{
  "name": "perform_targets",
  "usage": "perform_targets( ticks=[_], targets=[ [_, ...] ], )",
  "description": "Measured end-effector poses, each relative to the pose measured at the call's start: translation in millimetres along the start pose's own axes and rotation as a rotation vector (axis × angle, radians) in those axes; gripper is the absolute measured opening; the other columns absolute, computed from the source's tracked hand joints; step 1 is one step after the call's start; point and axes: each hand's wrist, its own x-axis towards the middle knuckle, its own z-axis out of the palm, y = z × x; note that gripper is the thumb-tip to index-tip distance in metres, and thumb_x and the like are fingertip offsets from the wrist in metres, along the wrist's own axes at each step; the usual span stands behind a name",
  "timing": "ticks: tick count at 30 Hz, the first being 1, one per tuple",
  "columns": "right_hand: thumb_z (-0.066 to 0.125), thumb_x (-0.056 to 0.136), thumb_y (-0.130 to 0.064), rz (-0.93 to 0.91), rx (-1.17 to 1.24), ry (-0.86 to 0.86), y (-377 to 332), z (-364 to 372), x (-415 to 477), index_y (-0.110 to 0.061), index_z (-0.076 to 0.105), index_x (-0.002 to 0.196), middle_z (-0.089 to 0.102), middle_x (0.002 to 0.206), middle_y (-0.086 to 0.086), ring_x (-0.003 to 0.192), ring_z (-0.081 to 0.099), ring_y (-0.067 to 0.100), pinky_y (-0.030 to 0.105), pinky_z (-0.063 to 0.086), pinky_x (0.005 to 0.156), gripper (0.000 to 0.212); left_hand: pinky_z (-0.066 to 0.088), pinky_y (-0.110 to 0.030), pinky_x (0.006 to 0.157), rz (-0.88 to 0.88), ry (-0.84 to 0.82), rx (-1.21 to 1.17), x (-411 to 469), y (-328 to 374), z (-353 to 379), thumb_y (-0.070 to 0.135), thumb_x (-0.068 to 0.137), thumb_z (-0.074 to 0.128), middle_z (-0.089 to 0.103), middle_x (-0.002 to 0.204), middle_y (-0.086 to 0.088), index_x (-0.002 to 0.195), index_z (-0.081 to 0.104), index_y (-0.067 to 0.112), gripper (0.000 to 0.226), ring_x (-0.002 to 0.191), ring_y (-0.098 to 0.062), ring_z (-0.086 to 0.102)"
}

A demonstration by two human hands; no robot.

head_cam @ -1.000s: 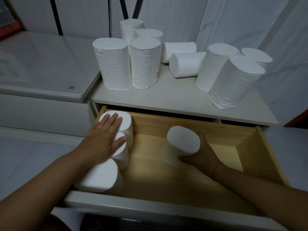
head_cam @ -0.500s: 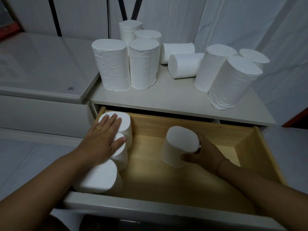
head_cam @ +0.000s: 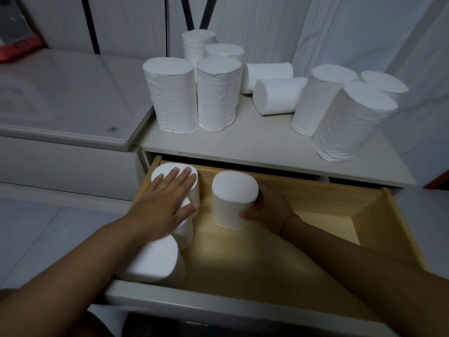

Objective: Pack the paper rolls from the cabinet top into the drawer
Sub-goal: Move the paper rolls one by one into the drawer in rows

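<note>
Right hand (head_cam: pixel 269 207) grips roll (head_cam: pixel 233 200) in drawer (head_cam: pixel 315 193); left hand (head_cam: pixel 162 203) flat on rolls (head_cam: pixel 185 235); CCC mark (head_cam: pixel 113 129) nearby.

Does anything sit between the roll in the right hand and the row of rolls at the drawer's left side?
Nothing visible: only bare drawer floor separates the held roll from the row, which the left hand rests on.

This looks like a room in a home. A low white cabinet (head_cam: pixel 255 144) with a pale wooden drawer (head_cam: pixel 315 193) stands against white panelled walls (head_cam: pixel 126 20). To its left sits a white appliance (head_cam: pixel 73 93) with a glossy lid, and pale floor tiles (head_cam: pixel 43 234) lie at near left. Household paper rolls (head_cam: pixel 172 93) crowd the cabinet top.
</note>
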Motion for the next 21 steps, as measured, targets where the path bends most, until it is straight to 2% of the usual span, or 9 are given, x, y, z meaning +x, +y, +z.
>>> perform_targets(
  ticks=[3,4,5,9,13,17,19,21],
  targets=[
    [0.080,0.066,-0.008,-0.006,-0.008,0.009,-0.6,9.1,4.5,-0.021,0.048,0.131,0.060,0.118,-0.002,0.101,0.055,0.013,0.007,0.047,0.072,0.075,-0.011,-0.030,0.117,0.017,0.004,0.026,1.6,2.9,0.5,0.055,0.095,0.021,-0.020,0.155,0.010,0.150,-0.009,0.027,0.069,0.143,-0.009,-0.021],
    [0.080,0.066,-0.008,-0.007,-0.024,0.011,-1.1,11.0,5.8,-0.020,0.047,0.132,0.061,0.117,-0.001,0.098,0.055,0.012,0.005,0.045,0.069,0.075,-0.011,-0.030,0.117,0.025,0.009,0.036,1.9,4.1,0.7,0.056,0.094,0.021,-0.021,0.154,0.010,0.149,-0.009,0.027,0.069,0.143,-0.009,-0.021],
    [0.080,0.066,-0.009,-0.008,-0.038,0.013,-1.4,12.4,7.1,-0.018,0.047,0.132,0.062,0.117,0.000,0.097,0.055,0.012,0.007,0.045,0.070,0.075,-0.012,-0.030,0.116,0.034,0.014,0.041,2.2,5.1,0.7,0.056,0.094,0.021,-0.021,0.153,0.011,0.149,-0.010,0.027,0.070,0.143,-0.009,-0.020],
    [0.080,0.066,-0.011,-0.017,-0.060,0.014,-3.8,18.9,10.7,-0.016,0.047,0.133,0.064,0.120,0.007,0.105,0.059,0.019,0.029,0.049,0.089,0.075,-0.015,-0.030,0.114,0.070,0.018,0.020,1.8,7.5,0.9,0.060,0.091,0.018,-0.020,0.152,0.014,0.148,-0.012,0.034,0.069,0.143,-0.008,-0.020],
    [0.080,0.067,-0.014,-0.034,-0.130,0.023,-7.5,25.2,13.6,-0.015,0.049,0.133,0.065,0.119,0.007,0.104,0.060,0.020,0.024,0.046,0.081,0.073,-0.015,-0.032,0.115,0.098,0.008,0.057,2.5,8.7,2.2,0.065,0.083,0.007,-0.022,0.152,0.013,0.145,-0.016,0.038,0.072,0.143,-0.009,-0.022],
    [0.077,0.070,-0.013,-0.019,-0.182,-0.017,-13.5,24.1,13.6,-0.013,0.050,0.131,0.064,0.120,0.010,0.106,0.059,0.024,0.029,0.049,0.087,0.067,-0.016,-0.034,0.114,0.104,0.005,0.078,3.9,8.3,3.3,0.066,0.082,0.005,-0.023,0.153,0.013,0.145,-0.016,0.038,0.072,0.142,-0.010,-0.024],
    [0.074,0.072,-0.010,-0.065,-0.289,-0.011,-22.6,17.7,15.1,-0.009,0.055,0.126,0.064,0.119,0.012,0.108,0.058,0.027,0.028,0.046,0.088,0.057,-0.017,-0.033,0.114,0.105,-0.003,0.065,4.4,8.5,2.6,0.065,0.082,0.006,-0.023,0.153,0.013,0.146,-0.014,0.038,0.072,0.142,-0.010,-0.024],
    [0.071,0.075,-0.009,-0.124,-0.349,0.033,-36.0,5.6,16.0,-0.007,0.058,0.118,0.067,0.110,0.012,0.100,0.061,0.026,0.031,0.049,0.088,0.046,-0.017,-0.033,0.114,0.100,-0.007,0.069,4.9,8.8,2.1,0.065,0.083,0.006,-0.023,0.153,0.013,0.147,-0.013,0.037,0.072,0.142,-0.010,-0.024]
  ],
)
